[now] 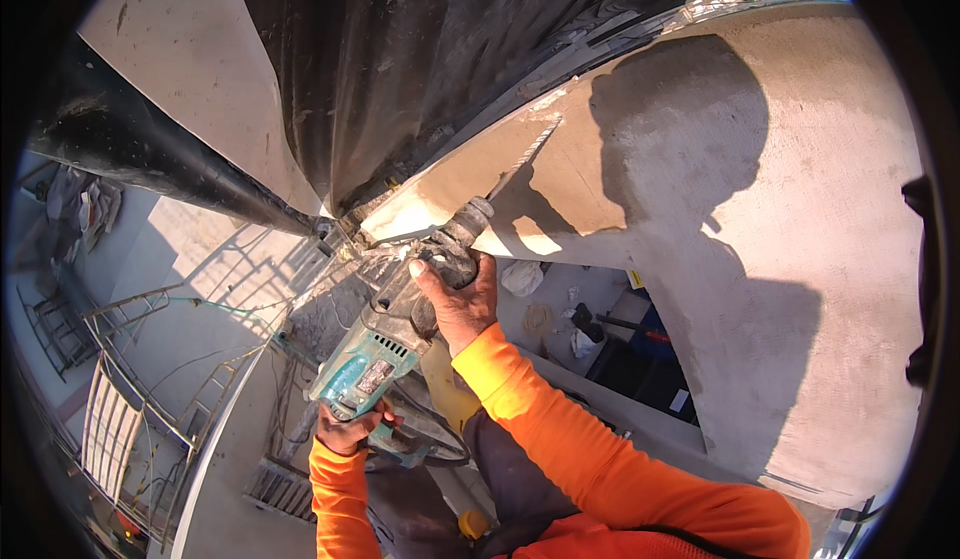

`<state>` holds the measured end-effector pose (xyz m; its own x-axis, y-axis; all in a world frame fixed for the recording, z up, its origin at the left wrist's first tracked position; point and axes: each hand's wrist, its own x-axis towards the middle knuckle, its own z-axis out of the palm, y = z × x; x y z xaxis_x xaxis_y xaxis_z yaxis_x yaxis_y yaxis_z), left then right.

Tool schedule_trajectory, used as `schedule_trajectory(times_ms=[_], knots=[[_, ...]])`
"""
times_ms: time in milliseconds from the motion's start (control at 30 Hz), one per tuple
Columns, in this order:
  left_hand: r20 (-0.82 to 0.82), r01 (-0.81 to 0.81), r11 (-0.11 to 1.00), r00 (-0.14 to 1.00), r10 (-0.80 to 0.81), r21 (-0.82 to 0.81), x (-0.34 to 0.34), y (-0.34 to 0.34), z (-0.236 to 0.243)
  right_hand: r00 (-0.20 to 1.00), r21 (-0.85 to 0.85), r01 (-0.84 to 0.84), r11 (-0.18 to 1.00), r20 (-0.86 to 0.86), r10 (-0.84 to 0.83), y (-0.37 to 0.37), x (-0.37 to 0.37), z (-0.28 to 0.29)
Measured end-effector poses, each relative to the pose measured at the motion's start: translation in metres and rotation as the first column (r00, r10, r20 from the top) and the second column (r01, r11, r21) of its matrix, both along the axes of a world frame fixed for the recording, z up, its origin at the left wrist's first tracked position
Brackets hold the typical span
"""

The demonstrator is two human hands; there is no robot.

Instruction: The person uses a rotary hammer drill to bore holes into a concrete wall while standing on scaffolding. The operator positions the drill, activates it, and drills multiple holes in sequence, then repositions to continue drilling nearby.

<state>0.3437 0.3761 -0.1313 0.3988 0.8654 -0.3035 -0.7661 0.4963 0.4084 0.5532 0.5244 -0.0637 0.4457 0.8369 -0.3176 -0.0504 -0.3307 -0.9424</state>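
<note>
I hold a dusty teal and grey rotary hammer drill (pixel 375 344) slantwise in front of me. My left hand (pixel 345 429) is closed on its rear end. Further forward, my right hand (pixel 462 304) grips the drill just behind the chuck, its thumb lying along the top. A long fluted drill bit (pixel 525 157) points up and right to the plastered wall (pixel 830 159), with its tip close to the wall's upper edge. I cannot tell whether the tip touches the surface. Both forearms wear orange sleeves.
Dark sheeting (pixel 370 69) hangs ahead above the wall. Below the wall is an opening with a dark crate (pixel 640 384) and loose items. Metal scaffold frames (pixel 140 399) stand low on the left. A black cable loops under the drill. My shadow falls across the wall.
</note>
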Motion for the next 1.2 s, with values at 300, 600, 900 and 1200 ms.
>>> schedule_trajectory(times_ms=[300,600,900,1200], knots=[[-0.030,0.054,0.998,0.998,-0.053,0.034,-0.010,0.006,0.009,0.999,-0.059,0.049,0.997,0.009,-0.048,0.009,-0.009,0.013],[0.015,0.067,0.997,0.998,-0.068,0.040,-0.015,-0.003,-0.003,0.995,-0.098,0.103,0.990,0.000,-0.103,0.007,-0.012,0.007],[-0.090,0.061,0.997,0.994,-0.058,0.037,-0.020,0.003,0.011,0.988,-0.065,0.118,0.991,-0.097,-0.124,0.004,-0.017,0.011],[0.271,0.172,0.966,0.956,-0.116,-0.191,-0.021,-0.009,0.013,0.985,-0.090,0.037,0.995,-0.165,-0.052,0.003,-0.008,0.007]])
